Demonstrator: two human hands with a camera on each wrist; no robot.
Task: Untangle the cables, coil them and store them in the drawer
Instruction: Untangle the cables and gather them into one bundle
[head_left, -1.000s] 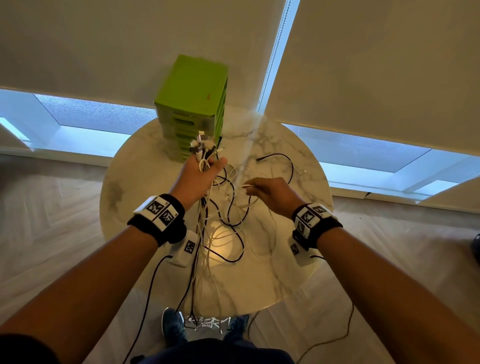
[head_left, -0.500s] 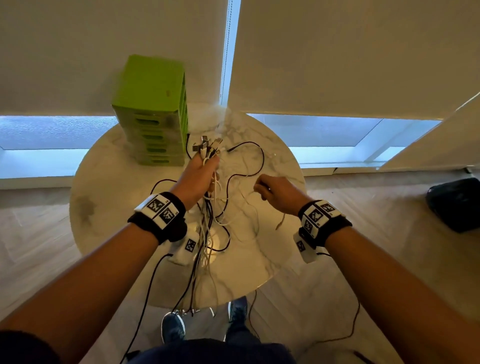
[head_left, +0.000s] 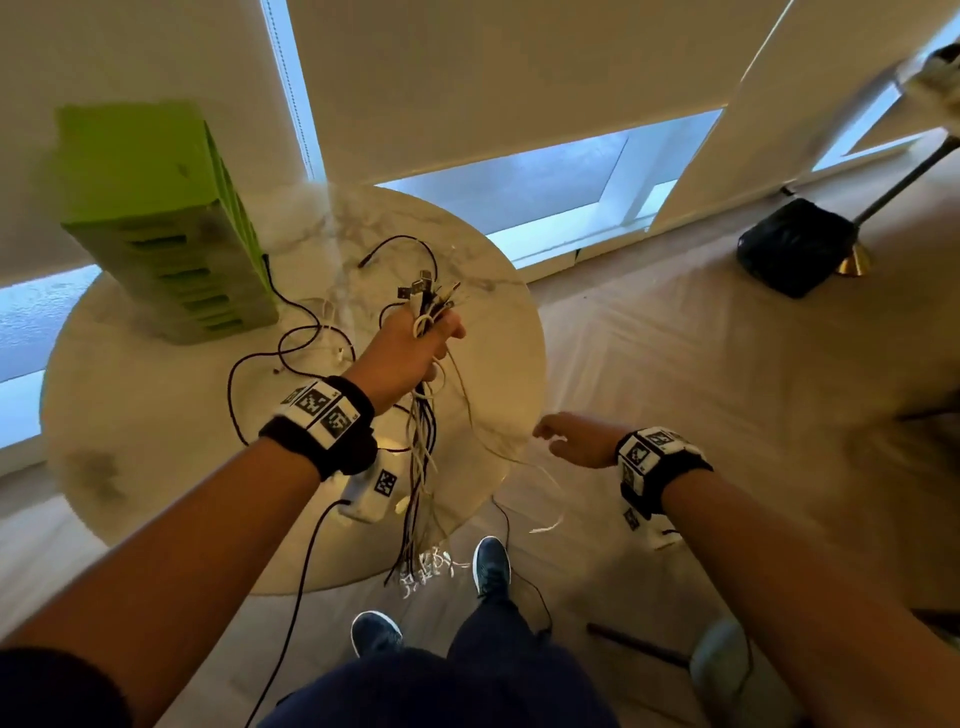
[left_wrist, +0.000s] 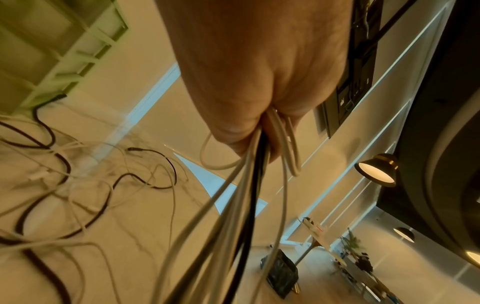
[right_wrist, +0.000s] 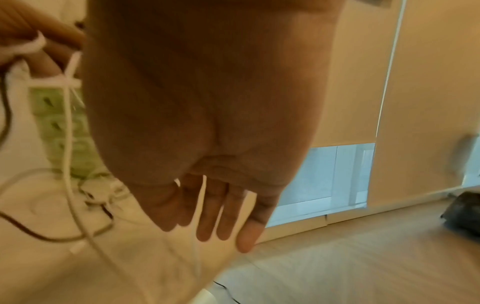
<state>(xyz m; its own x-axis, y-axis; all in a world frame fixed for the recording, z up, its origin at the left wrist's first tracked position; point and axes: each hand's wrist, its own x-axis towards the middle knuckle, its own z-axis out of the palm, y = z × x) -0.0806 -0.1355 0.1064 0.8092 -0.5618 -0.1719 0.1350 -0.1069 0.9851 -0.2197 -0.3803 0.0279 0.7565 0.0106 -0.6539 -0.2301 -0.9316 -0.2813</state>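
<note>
My left hand (head_left: 410, 348) grips a bundle of black and white cables (head_left: 423, 457) above the round marble table (head_left: 130, 415). The plugs (head_left: 428, 291) stick up out of the fist, and the strands hang down past the table's near edge. The left wrist view shows the left hand (left_wrist: 259, 82) wrapped round the bundle of cables (left_wrist: 249, 185). My right hand (head_left: 563, 441) hovers off the table's right edge with its fingers (right_wrist: 207, 216) straight. A thin white cable (right_wrist: 201, 195) runs across them. Loose cables (head_left: 291, 348) lie tangled on the table beside the green drawer unit (head_left: 161, 218), whose drawers look closed.
A black bag (head_left: 795, 249) sits on the wooden floor at the right, beside a lamp stand (head_left: 904, 176). My shoes (head_left: 491, 566) stand close under the table's near edge. Blinds and low windows run behind the table.
My right hand has left the middle of the table and swung out right past its edge, with a thin white cable trailing. The left hand still holds the bundle. The view has turned right.
</note>
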